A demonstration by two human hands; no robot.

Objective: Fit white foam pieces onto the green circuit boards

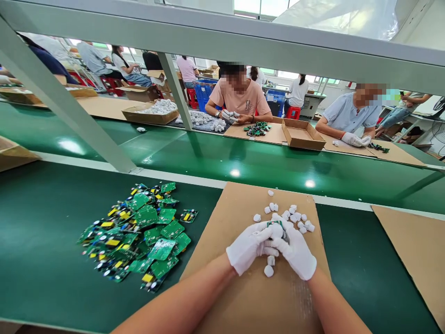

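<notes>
Both gloved hands met over the middle of the cardboard sheet (243,301). The left hand (248,248) and the right hand (297,253) were pressed together and clamped on a small green board (274,224), whose edge just showed between them; they were held low, probably so that anything dropped would land on the sheet. White caps (295,217) lay scattered on the sheet just beyond the hands, seemingly kept within easy reach, while a pile of boards (139,232) sat off the sheet's left edge on the green table (41,241).
</notes>
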